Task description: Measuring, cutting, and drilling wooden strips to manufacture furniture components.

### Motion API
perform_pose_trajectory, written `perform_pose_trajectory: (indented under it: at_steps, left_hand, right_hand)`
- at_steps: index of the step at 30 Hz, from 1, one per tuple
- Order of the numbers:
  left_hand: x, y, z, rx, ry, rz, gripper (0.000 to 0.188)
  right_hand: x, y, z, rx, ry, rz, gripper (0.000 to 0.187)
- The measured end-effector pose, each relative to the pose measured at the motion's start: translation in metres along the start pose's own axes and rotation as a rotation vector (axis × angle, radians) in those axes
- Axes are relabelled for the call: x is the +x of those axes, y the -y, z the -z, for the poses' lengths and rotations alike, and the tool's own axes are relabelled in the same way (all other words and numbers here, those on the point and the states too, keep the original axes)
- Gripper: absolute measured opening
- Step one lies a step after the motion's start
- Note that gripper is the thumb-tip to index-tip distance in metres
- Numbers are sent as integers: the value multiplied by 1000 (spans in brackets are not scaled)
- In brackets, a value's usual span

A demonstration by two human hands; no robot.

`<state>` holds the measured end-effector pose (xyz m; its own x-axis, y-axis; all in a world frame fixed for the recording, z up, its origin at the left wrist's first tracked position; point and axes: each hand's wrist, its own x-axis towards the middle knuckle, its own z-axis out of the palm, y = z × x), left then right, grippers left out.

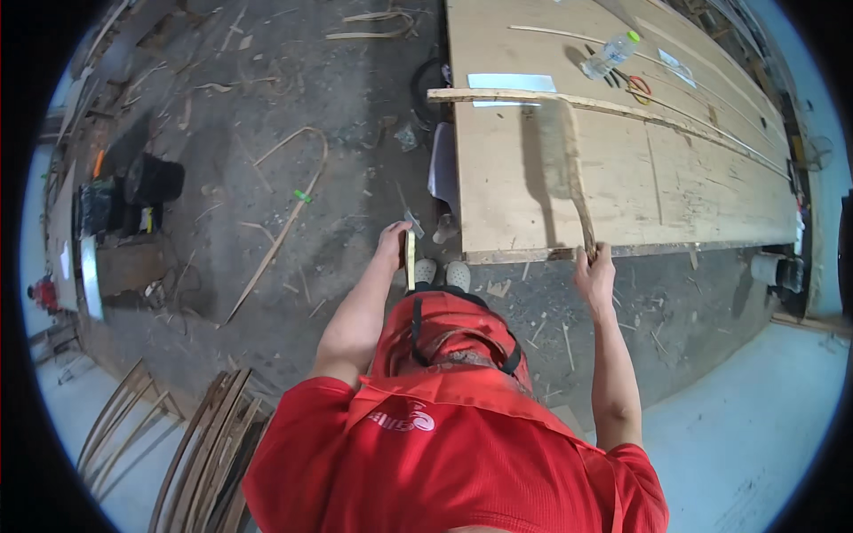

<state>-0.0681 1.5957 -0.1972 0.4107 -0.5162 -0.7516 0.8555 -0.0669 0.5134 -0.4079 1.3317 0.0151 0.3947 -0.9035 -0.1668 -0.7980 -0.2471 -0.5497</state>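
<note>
My right hand (pixel 595 271) is closed around the near end of a long tool (pixel 558 147) at the bench's front edge. Its brown handle is slightly curved, and its broad grey part is smeared by motion over the bench top; I cannot tell its exact kind. Low in front of my body, my left hand (pixel 393 244) grips a pale yellow stick (pixel 410 259) held upright, with a grey metal-looking piece (pixel 413 222) beside its upper end. A long wooden strip (pixel 613 108) lies across the bench, its left end jutting past the side edge, close to the tool's far end.
The plywood-topped bench (pixel 711 200) fills the right. On it are a clear bottle (pixel 609 55) with a green cap, red-handled pliers (pixel 638 87) and a white sheet (pixel 511 83). A bent wooden strip (pixel 280 240) and scraps litter the floor; curved wood pieces (pixel 200 453) stand lower left.
</note>
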Motion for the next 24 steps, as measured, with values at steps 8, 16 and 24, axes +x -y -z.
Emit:
perform_pose_trajectory:
  at_steps: [8, 16, 24]
  left_hand:
    - [61, 30, -3, -46, 36, 393, 19]
    - [75, 44, 7, -282, 274, 406, 18]
    - [41, 65, 105, -189, -94, 243, 23]
  right_hand:
    - [-50, -55, 51, 180, -268, -487, 33]
    - [-61, -74, 29, 183, -381, -372, 26]
    - [-156, 17, -106, 60, 164, -17, 27]
